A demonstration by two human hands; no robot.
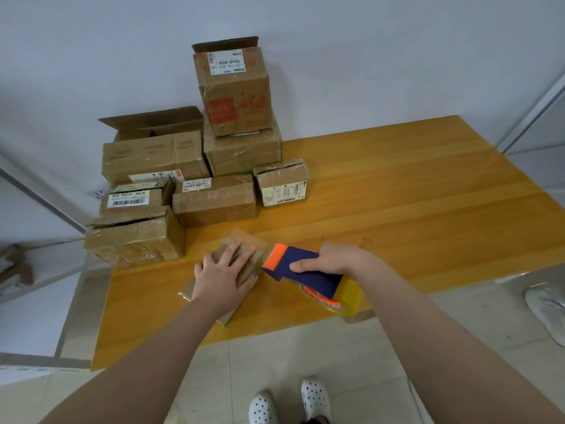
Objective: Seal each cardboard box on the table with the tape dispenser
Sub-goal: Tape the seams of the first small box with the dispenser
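The box (249,260) in hand is a small, flat one, set near the front edge of the worktop (397,194), left of its middle. Its long axis is seen to run slantwise, from the near left toward the far right. It is pressed down by the left hand (218,275), laid flat on its lid with the fingers (235,249) straight and spread, so nothing is gripped on that side.

The dispenser (305,272) is held just to the right of the box, roughly in line with that axis. Its orange mouth (273,258) is turned toward the box's far-right end, touching it or very nearly; which cannot be told. The dispenser body is gripped by the right hand (333,260), the index finger laid along its side, with the roll (348,296) trailing toward the front edge.

The coming pull is judged to run down the long axis toward the near left, across the lid now covered by the left hand, which would have to be shifted aside.

The other boxes (214,200) are stacked at the far-left corner, well apart, some with flaps standing open.
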